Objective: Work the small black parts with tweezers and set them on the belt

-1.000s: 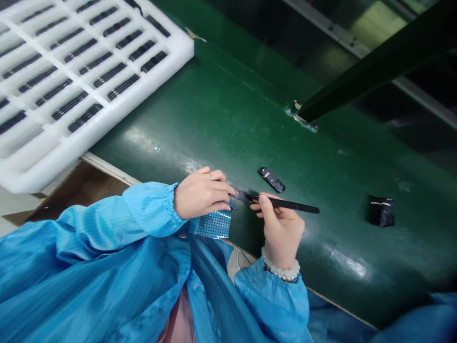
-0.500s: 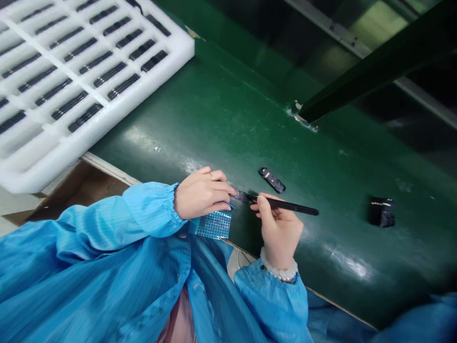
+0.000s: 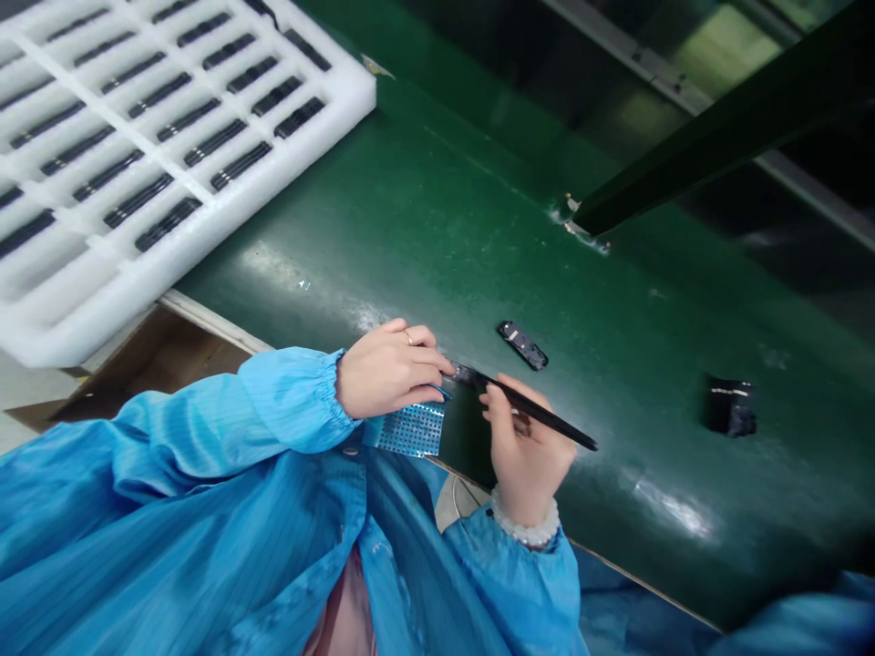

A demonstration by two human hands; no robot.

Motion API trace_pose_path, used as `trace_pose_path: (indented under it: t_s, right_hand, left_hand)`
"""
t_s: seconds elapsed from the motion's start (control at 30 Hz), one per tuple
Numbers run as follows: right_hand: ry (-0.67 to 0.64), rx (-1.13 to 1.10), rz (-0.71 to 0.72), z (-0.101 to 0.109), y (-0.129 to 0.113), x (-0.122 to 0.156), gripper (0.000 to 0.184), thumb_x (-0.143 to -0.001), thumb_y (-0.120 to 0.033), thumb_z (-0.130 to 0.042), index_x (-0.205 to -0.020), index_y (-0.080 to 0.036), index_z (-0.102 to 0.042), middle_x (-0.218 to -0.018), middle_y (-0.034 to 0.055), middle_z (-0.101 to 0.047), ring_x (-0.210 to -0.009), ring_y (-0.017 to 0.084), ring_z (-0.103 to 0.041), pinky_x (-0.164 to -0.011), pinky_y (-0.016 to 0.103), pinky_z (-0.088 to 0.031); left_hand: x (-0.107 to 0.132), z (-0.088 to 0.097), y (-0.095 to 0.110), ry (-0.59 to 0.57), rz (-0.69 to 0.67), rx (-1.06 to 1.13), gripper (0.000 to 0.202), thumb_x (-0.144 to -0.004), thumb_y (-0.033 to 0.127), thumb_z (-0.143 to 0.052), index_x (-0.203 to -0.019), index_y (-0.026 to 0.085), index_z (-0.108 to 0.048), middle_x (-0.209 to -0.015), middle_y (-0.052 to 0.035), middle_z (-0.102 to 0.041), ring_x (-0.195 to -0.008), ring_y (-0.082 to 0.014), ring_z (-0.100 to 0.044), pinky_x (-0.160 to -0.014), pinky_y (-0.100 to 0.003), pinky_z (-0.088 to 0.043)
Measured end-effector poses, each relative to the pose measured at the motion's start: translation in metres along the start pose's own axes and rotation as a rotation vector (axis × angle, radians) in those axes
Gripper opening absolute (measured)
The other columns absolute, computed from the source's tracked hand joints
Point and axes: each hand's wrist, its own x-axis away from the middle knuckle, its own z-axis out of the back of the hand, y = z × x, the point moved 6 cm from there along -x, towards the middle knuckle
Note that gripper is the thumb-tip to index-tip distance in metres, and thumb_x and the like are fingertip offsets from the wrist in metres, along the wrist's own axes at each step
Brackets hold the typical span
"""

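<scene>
Left hand (image 3: 386,369): knuckles up, fingertips pinching small dark part (image 3: 463,374) on green bench (image 3: 437,228). Right hand (image 3: 526,446): wrist bent, clasping black tweezers (image 3: 540,415), tip touching that part.

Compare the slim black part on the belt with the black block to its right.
The slim part lies flat and thin; the block is thicker and boxy. The slim part lies close to the right hand, the block far off to the right. Both are black, loose on the green belt, untouched.
</scene>
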Motion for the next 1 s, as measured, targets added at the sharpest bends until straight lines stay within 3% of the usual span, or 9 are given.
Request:
trace_pose_path:
  t_s: [0.1,0.37,0.5,0.57,0.67,0.8,0.9,1.0]
  right_hand:
    - [0.012,-0.078,-0.096,0.001,0.011,0.002,0.02,-0.084,-0.033,-0.061,-0.092,-0.016,-0.068,-0.089,0.0067,-0.072,-0.065,0.014,-0.069,-0.059,0.026,-0.059]
    - [-0.053,-0.06,-0.036,-0.002,0.005,-0.002,0.017,-0.083,-0.033,-0.062,-0.087,-0.018,-0.069,-0.087,0.0057,-0.072,-0.07,0.016,-0.07,-0.061,0.026,-0.058]
    - [0.004,-0.18,-0.048,0.003,0.008,-0.004,0.02,-0.087,-0.026,-0.057,-0.104,-0.019,-0.063,-0.085,0.0037,-0.071,-0.07,0.015,-0.07,-0.062,0.028,-0.058]
    - [0.014,-0.136,0.073,0.005,0.001,-0.007,0.024,-0.089,-0.021,-0.053,-0.112,-0.021,-0.059,-0.092,0.0045,-0.071,-0.084,0.017,-0.07,-0.075,0.033,-0.058]
    - [-0.192,0.063,0.378,-0.01,-0.018,-0.01,0.026,-0.088,-0.019,-0.055,-0.113,-0.021,-0.058,-0.11,0.0079,-0.067,-0.113,0.021,-0.058,-0.095,0.04,-0.05]
    - [-0.374,0.288,0.52,-0.029,-0.033,-0.013,0.022,-0.089,-0.017,-0.049,-0.108,-0.018,-0.06,-0.098,0.009,-0.067,-0.104,0.023,-0.058,-0.09,0.039,-0.049]
    - [-0.366,0.333,0.56,-0.026,-0.037,-0.021,0.018,-0.09,-0.021,-0.048,-0.103,-0.017,-0.061,-0.09,0.0086,-0.065,-0.097,0.022,-0.058,-0.087,0.037,-0.049]
    - [-0.203,0.305,0.542,-0.005,-0.026,-0.039,0.018,-0.088,-0.025,-0.053,-0.103,-0.019,-0.059,-0.093,0.0078,-0.064,-0.097,0.022,-0.057,-0.086,0.038,-0.049]
  left_hand:
    - [0.0,0.0,0.0,0.001,0.008,0.013,0.023,-0.091,0.035,-0.055,-0.08,0.02,-0.069,-0.106,0.0065,-0.07,-0.092,-0.0151,-0.053,-0.073,-0.032,-0.03]
    - [0.0,-0.001,-0.001,-0.023,0.007,0.0,0.025,-0.092,0.035,-0.054,-0.08,0.02,-0.069,-0.107,0.0054,-0.069,-0.092,-0.0159,-0.053,-0.073,-0.031,-0.03]
    - [0.0,0.001,0.0,0.012,-0.008,0.01,0.024,-0.092,0.034,-0.054,-0.079,0.02,-0.068,-0.105,0.0055,-0.07,-0.091,-0.0156,-0.053,-0.073,-0.031,-0.03]
    - [0.0,0.001,0.001,0.028,-0.018,0.017,0.023,-0.091,0.034,-0.055,-0.079,0.02,-0.068,-0.104,0.0058,-0.07,-0.091,-0.0157,-0.053,-0.072,-0.031,-0.03]
    - [0.001,0.002,0.002,0.035,-0.04,0.031,0.023,-0.091,0.035,-0.055,-0.08,0.02,-0.067,-0.106,0.0036,-0.069,-0.093,-0.0164,-0.053,-0.074,-0.032,-0.032]
    - [0.004,0.012,0.0,0.112,-0.029,0.125,0.025,-0.092,0.037,-0.052,-0.083,0.019,-0.067,-0.105,-0.0008,-0.069,-0.094,-0.0169,-0.054,-0.079,-0.031,-0.036]
    - [0.007,0.021,-0.002,0.188,-0.027,0.178,0.022,-0.091,0.034,-0.053,-0.082,0.018,-0.066,-0.099,-0.0016,-0.071,-0.09,-0.0167,-0.054,-0.08,-0.03,-0.039]
    - [0.008,0.024,-0.003,0.211,-0.016,0.182,0.023,-0.09,0.034,-0.053,-0.08,0.019,-0.066,-0.095,-0.0019,-0.071,-0.088,-0.0166,-0.055,-0.08,-0.03,-0.041]
